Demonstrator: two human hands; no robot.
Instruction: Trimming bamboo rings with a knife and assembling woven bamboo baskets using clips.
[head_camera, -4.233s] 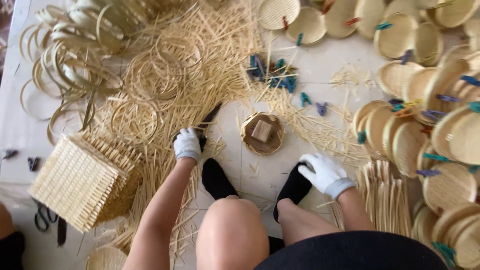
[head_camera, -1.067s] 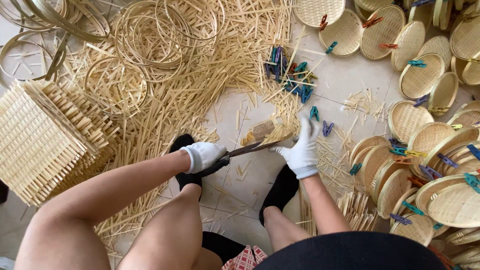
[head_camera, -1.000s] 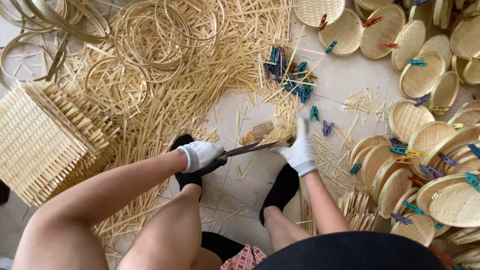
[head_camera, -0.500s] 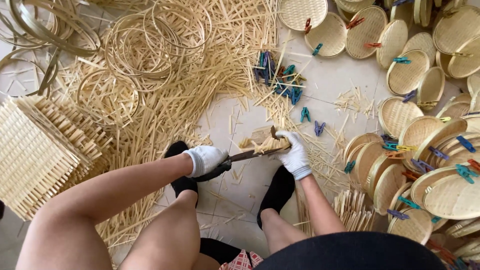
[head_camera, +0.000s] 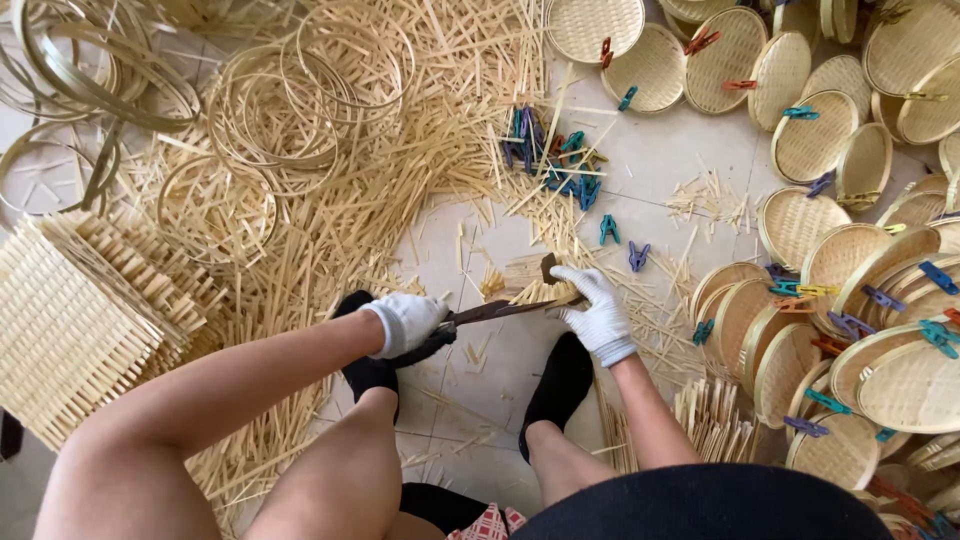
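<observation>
Bamboo strips (head_camera: 400, 180) littering floor, clothespins (head_camera: 550, 160), woven trays (head_camera: 850, 260) around

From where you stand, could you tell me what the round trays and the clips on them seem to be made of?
Round trays: apparently woven bamboo, pale tan and matte, with a visible lattice weave and a bent-strip rim. Clips: likely plastic clothespins, going by their smooth, saturated blue, teal and orange colour.

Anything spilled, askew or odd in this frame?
Loose bamboo strips and clothespins lie scattered across the floor, like work offcuts rather than a spill. The left hand grips a blade; the right hand steadies a small woven piece.
</observation>
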